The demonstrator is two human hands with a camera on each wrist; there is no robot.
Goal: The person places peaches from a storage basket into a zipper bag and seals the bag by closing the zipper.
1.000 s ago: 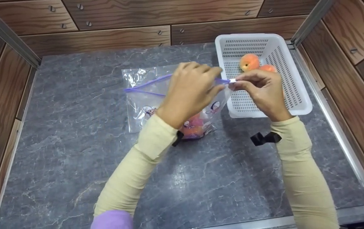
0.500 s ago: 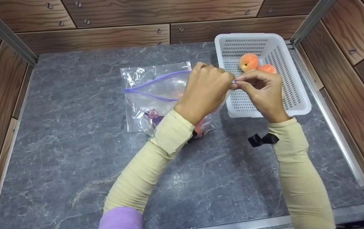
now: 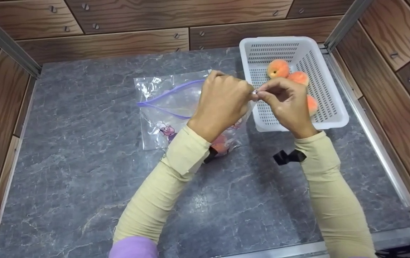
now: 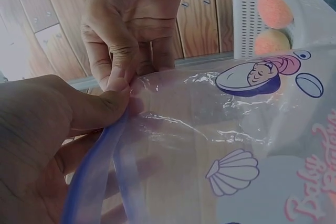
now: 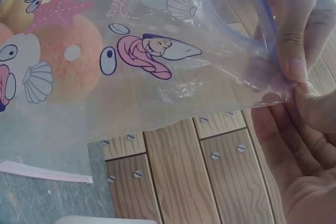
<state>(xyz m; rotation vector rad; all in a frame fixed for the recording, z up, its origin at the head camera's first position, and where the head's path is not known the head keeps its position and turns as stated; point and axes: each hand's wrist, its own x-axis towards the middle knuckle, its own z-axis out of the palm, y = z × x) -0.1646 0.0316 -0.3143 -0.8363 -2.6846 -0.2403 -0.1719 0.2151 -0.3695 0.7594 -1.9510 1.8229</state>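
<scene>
Lettering (image 4: 306,201) in pink reads "Baby" on the clear bag (image 4: 189,140), pinched by the left hand (image 3: 223,102) and right hand (image 3: 289,105).

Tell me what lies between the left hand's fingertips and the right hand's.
A corner of the clear zip bag, pinched by the left hand and the right hand; both wrist views show it.

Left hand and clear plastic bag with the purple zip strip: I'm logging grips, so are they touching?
Touching: the left wrist view shows the left hand pinching the clear plastic bag near a corner, thumb laid over the purple zip strip.
</scene>
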